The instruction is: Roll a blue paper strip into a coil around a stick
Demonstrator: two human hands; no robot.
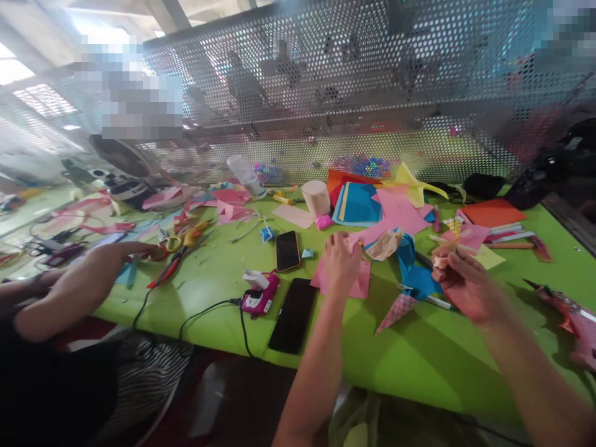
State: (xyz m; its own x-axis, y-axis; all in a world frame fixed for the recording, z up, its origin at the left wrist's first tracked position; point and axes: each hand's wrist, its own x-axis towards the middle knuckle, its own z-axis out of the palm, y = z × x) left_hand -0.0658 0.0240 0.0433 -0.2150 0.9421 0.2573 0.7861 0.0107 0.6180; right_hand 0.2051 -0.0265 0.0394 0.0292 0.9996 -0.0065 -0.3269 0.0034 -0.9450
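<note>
My left hand (pixel 342 264) is over a pink paper sheet (pixel 361 282) on the green table. Its fingers are curled together on pink paper at their tips. My right hand (pixel 468 285) is raised to the right, thumb and fingers pinched on a small peach-coloured piece (pixel 439 262), whose kind I cannot make out. Between the hands lie a crumpled beige paper piece (pixel 384 245), a blue paper strip (pixel 406 257) and a pink checked paper cone (pixel 395 310).
A black phone (pixel 293 316), a smaller phone (pixel 288 251) and a magenta power adapter (pixel 261 295) with cables lie to the left. A co-worker's hand (pixel 144 250) reaches by scissors (pixel 173 243). A pink glue gun (pixel 575 329) is at right; blue paper sheets (pixel 358 203) lie behind.
</note>
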